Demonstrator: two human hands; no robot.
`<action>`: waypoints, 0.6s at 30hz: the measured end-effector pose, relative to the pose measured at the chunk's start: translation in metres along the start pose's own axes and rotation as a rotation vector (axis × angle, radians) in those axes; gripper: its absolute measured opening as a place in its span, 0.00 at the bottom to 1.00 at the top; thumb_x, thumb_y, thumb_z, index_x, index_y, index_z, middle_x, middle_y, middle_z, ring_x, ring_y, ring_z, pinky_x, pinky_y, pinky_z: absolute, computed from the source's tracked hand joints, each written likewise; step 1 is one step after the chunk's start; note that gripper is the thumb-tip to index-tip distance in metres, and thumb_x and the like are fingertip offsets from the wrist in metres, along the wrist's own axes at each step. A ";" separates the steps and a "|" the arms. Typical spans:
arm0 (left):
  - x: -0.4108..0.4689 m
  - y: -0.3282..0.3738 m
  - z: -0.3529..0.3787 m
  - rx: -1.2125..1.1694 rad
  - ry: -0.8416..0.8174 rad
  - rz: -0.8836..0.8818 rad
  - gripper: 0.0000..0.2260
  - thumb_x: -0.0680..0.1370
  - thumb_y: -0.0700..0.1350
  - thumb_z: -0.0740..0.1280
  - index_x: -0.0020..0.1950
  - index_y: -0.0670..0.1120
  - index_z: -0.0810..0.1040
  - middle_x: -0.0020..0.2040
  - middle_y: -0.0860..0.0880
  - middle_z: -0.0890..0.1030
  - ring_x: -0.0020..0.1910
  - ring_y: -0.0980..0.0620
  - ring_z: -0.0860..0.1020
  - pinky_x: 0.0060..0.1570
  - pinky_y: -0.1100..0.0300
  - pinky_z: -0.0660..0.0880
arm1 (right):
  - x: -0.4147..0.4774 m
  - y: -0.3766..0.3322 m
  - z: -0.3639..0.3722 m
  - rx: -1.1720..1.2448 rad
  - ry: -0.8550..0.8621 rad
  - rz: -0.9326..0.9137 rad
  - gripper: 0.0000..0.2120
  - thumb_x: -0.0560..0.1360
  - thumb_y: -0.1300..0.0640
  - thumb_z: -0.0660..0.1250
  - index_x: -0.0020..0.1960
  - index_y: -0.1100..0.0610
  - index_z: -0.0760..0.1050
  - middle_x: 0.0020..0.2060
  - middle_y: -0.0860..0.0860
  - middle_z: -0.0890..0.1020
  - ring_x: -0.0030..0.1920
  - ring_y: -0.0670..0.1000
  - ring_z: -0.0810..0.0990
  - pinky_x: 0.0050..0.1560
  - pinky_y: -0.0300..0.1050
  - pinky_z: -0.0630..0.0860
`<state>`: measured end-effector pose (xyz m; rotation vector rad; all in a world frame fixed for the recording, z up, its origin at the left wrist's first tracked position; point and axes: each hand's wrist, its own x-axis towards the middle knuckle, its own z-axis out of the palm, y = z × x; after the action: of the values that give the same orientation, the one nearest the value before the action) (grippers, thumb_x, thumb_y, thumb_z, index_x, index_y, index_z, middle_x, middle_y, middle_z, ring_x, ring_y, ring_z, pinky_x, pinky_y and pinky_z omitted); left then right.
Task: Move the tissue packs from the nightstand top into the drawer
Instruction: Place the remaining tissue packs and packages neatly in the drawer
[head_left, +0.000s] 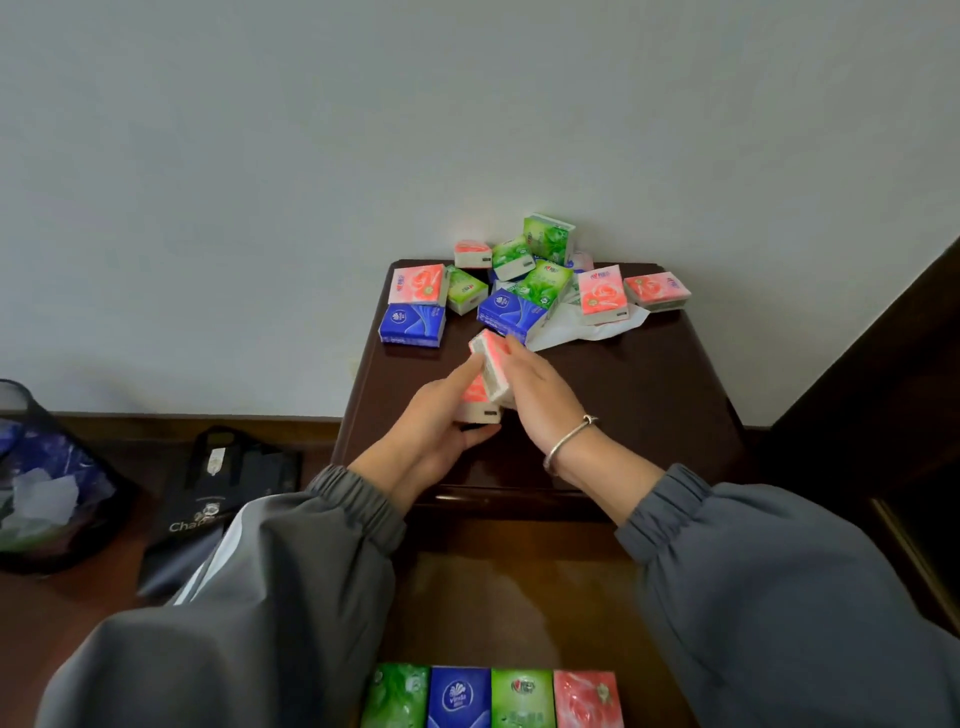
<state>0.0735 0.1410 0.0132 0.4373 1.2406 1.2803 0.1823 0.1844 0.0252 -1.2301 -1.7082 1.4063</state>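
Spotter: L hand & R hand meet mid-frame over the nightstand top, just in front of the pile.

Checker: Grip?

Spotter: Both hold something. R fingers wrap a pink tilted pack, which stands on edge. L hand grips a second pink one, the lower pack, w/ thumb underneath & index finger stretched up beside the tilted pack. The 2 packs touch. Can't tell if the lower pack rests on the wood or is lifted.

Checker: Rest of the packs?

Spotter: Pile sits upper centre at the back of the top, against the wall. It's a jumble of pink, green & blue, some stacked. Blue pack lies at the pile's left end, w/ a pink one just behind it. A white wrapper pokes out under the pile's right side.

Checker: Drawer?

Spotter: Drawer is pulled open, bottom centre. A row of 4 packs lines the bottom edge of the frame: green, blue, green, pink, side by side.

Checker: Anything else?

Spotter: Silver bracelet on R wrist, grey sleeves on both arms. Black mesh bin at the left edge, black bag just right of it on the floor.
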 end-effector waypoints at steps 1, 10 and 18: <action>-0.002 0.003 -0.008 -0.015 -0.021 -0.005 0.14 0.80 0.46 0.62 0.61 0.40 0.77 0.55 0.40 0.80 0.53 0.46 0.79 0.59 0.49 0.75 | -0.002 -0.002 0.004 -0.056 -0.027 0.013 0.23 0.80 0.49 0.56 0.74 0.52 0.62 0.73 0.51 0.65 0.72 0.48 0.64 0.73 0.45 0.60; -0.024 0.015 -0.049 -0.291 -0.149 0.026 0.14 0.79 0.48 0.65 0.61 0.42 0.78 0.58 0.42 0.81 0.58 0.46 0.79 0.65 0.49 0.72 | -0.013 -0.033 0.048 -0.085 -0.051 -0.060 0.17 0.77 0.58 0.60 0.66 0.54 0.71 0.55 0.47 0.79 0.60 0.51 0.77 0.63 0.50 0.73; -0.034 0.028 -0.100 -0.290 0.109 0.194 0.08 0.77 0.46 0.65 0.50 0.42 0.79 0.40 0.45 0.85 0.38 0.51 0.83 0.48 0.56 0.76 | 0.035 -0.039 0.060 -0.475 -0.024 -0.226 0.21 0.76 0.62 0.61 0.69 0.56 0.67 0.66 0.53 0.74 0.66 0.53 0.72 0.65 0.42 0.67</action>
<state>-0.0194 0.0840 0.0164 0.2856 1.0988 1.6415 0.1048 0.1917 0.0438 -1.2084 -2.2012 0.9133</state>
